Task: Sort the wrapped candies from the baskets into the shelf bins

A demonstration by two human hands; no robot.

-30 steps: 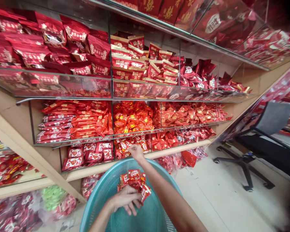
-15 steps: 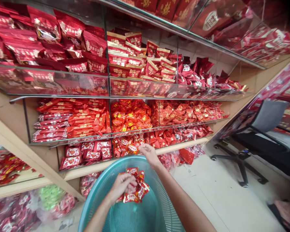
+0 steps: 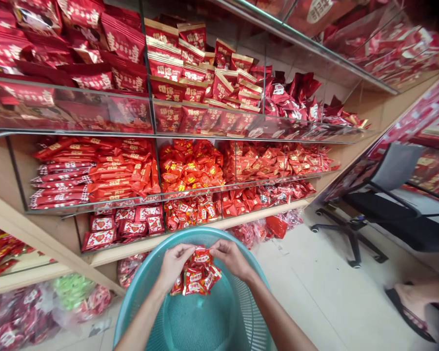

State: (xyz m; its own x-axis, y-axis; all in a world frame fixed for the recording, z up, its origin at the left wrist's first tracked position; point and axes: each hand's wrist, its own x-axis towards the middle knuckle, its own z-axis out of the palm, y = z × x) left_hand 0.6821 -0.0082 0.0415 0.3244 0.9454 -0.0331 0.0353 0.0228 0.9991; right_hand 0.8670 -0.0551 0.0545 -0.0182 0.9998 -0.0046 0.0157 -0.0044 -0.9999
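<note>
A small red candy packet (image 3: 202, 255) with white lettering is stretched between my hands, above the teal plastic basket (image 3: 132, 282). My left hand (image 3: 176, 265) pinches its left end. At its right end, the thumb and fingers of my right hand (image 3: 231, 258) are closed on it. Just below lie several similar red candy packets (image 3: 195, 281) in a small heap inside the basket, toward its far side. Part of that heap is hidden behind the held packet and my left hand.
Shelves with clear front panels (image 3: 106, 105) hold red wrapped sweets in front of me. Bagged goods (image 3: 32, 312) lie on the floor at left. A black office chair (image 3: 380, 202) stands at right, and another person's sandalled foot (image 3: 411, 304) shows at lower right.
My right hand has come back from the bottom shelf edge to the basket. My left hand has risen from the heap, and both now grip one candy packet. The view has shifted slightly.
</note>
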